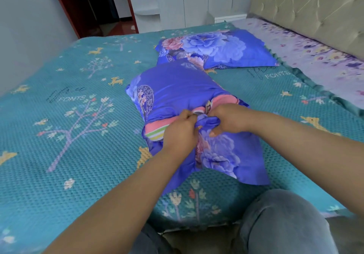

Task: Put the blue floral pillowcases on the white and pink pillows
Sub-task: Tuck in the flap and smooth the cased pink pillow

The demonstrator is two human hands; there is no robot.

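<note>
Both hands hold the same bunch of blue cloth: the left hand (180, 130) and the right hand (229, 118) each have their fingers curled tight round the gathered open edge of the blue floral pillowcase (177, 88), close together at the middle of the opening. This pillowcase lies on the bed just in front of the person's knees, and it already covers the far part of the pink pillow (157, 128). The near end of that pillow is not in yet: pink cloth with a striped corner shows at the left of the hands, and more pink shows above the right hand. The loose flap of the case spreads toward the knees.

Behind it, touching or nearly so, a second pillow (216, 48) lies flat, fully dressed in the same print, so I judge that one finished. What seems left is to draw the edge over the bare end and close it. Both lie on the teal bedspread (69, 155).
</note>
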